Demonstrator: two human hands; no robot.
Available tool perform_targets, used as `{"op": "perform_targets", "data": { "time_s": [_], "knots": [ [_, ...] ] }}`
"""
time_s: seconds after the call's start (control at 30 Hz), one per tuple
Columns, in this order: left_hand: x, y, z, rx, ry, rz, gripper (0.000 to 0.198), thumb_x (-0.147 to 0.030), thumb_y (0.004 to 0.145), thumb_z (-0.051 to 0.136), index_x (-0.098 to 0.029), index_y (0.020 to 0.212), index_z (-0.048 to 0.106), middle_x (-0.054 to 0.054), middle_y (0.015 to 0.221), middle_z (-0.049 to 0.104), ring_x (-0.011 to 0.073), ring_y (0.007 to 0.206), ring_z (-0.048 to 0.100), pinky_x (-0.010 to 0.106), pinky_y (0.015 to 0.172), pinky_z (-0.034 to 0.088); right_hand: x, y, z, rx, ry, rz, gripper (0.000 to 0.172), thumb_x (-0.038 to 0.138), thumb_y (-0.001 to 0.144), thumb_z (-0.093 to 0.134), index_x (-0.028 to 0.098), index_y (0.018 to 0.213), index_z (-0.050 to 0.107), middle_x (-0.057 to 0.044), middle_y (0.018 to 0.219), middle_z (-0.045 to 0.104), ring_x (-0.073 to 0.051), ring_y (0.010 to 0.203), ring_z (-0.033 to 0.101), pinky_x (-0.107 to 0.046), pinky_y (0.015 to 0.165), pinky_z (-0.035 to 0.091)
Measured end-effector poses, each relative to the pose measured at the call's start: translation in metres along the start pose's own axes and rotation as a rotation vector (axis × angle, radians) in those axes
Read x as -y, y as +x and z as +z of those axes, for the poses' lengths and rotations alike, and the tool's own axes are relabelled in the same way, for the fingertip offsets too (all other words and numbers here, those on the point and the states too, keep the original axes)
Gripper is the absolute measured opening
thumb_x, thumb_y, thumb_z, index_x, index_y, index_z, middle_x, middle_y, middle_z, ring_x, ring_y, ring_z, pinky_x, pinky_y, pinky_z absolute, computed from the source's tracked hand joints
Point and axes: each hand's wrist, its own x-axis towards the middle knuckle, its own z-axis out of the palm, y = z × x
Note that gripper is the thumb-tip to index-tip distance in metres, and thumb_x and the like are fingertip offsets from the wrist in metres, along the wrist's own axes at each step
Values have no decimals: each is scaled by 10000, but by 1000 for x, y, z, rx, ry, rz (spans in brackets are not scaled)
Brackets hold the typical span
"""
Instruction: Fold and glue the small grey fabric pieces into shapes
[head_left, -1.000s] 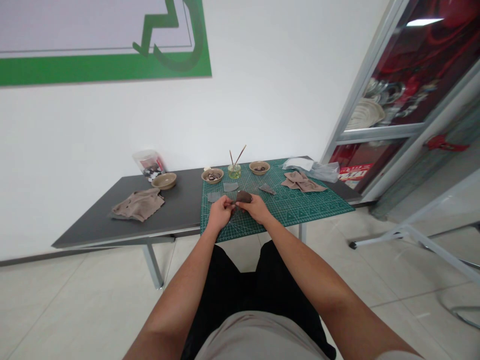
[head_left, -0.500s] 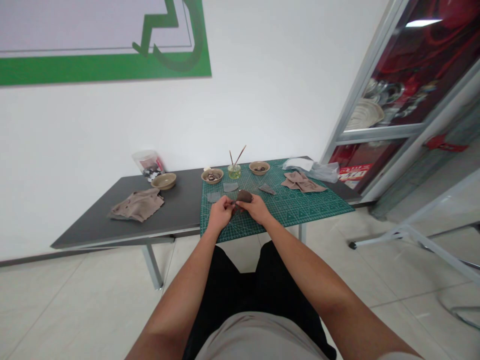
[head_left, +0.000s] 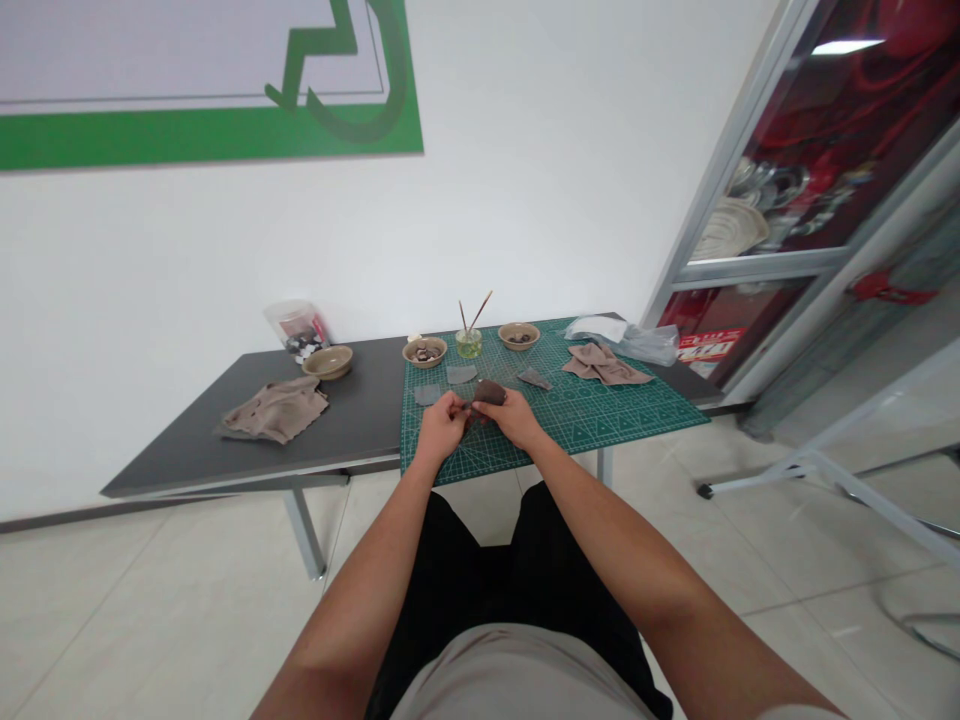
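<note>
My right hand (head_left: 516, 416) is closed round a small dark brown piece (head_left: 490, 392), rounded at the top, too small to name more exactly. My left hand (head_left: 444, 424) meets it from the left, fingers pinched at its edge; what exactly lies between those fingertips is hidden. Both hands are just above the green cutting mat (head_left: 600, 410). Beyond them lie two grey translucent squares, one nearer (head_left: 428, 395) and one farther (head_left: 461, 374). A crumpled dark grey piece (head_left: 534, 379) rests right of the hands.
Behind stand a bowl of small pieces (head_left: 424, 352), a glass jar with two brushes (head_left: 469, 344) and another bowl (head_left: 519, 336). Brown cloths lie at right (head_left: 604, 364) and left (head_left: 276, 410), near a shallow bowl (head_left: 328, 363) and a clear tub (head_left: 298, 330). A plastic bag (head_left: 645, 342) sits back right.
</note>
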Motion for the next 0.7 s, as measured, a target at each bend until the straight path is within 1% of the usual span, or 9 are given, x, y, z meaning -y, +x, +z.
{"op": "perform_targets", "data": {
  "time_s": [0.23, 0.47, 0.7],
  "knots": [
    [0, 0, 1, -6, -2, 7, 62, -247, 773, 550, -211, 745, 507, -32, 609, 608, 133, 574, 567, 234, 560, 402, 6, -2, 1, -22, -2, 23, 259, 388, 656, 746, 166, 724, 629, -7, 635, 644, -136, 551, 553, -281, 568, 454],
    [-2, 0, 1, 6, -19, -13, 67, -251, 765, 555, -213, 743, 504, -34, 604, 610, 137, 573, 572, 240, 562, 412, 0, 0, 1, -8, 23, 12, 263, 376, 641, 754, 164, 739, 633, -9, 666, 652, -134, 566, 546, -283, 573, 448],
    [-2, 1, 1, 13, -49, -11, 69, -240, 775, 551, -213, 740, 498, -31, 614, 629, 140, 579, 598, 241, 557, 429, -3, 1, 0, -1, 36, 18, 254, 351, 626, 760, 159, 733, 633, 4, 649, 627, -127, 576, 530, -273, 583, 434]
  ]
}}
